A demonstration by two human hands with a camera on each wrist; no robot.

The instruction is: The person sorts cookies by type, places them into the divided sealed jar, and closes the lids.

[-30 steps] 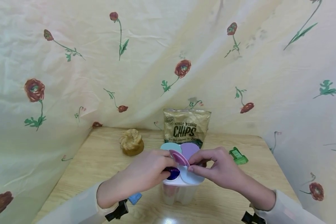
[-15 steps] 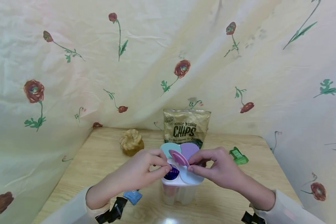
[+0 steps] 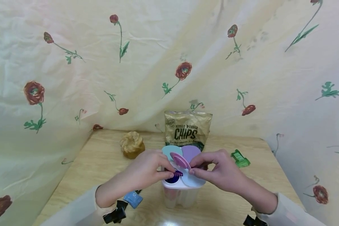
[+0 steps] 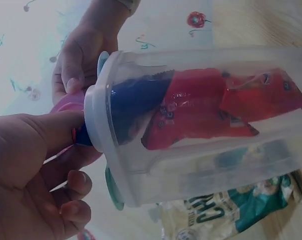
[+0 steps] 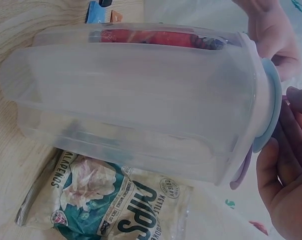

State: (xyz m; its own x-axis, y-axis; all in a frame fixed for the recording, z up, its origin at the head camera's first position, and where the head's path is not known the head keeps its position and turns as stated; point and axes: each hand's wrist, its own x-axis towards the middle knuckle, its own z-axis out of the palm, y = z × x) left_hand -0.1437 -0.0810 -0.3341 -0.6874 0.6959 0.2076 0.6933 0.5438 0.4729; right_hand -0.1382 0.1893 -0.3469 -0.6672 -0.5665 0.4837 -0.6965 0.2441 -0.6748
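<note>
A clear plastic container (image 3: pixel 183 198) with several coloured lids stands upright on the table. Between thumb and fingers, my right hand (image 3: pixel 218 169) pinches the raised pink lid (image 3: pixel 180 160). At the uncovered round opening, my left hand (image 3: pixel 149 166) pinches the edge of a dark blue snack packet (image 3: pixel 172 180). Through the wall in the left wrist view, most of that blue packet (image 4: pixel 135 102) is inside, above red packets (image 4: pixel 191 107). Teal, purple and pale blue lids (image 3: pixel 192 178) lie flat over the other sections. In the right wrist view the pink lid is mostly hidden.
Behind the container a chips bag (image 3: pixel 187 128) stands against the flowered cloth. A brown pastry-like lump (image 3: pixel 132 145) sits back left, a green wrapper (image 3: pixel 240 158) lies to the right, and a small light blue packet (image 3: pixel 133 199) lies near my left wrist.
My left hand drew back slightly left, then returned to the opening and pinches the blue packet's edge, which now shows raised. The right hand and pink lid have stayed in place.
</note>
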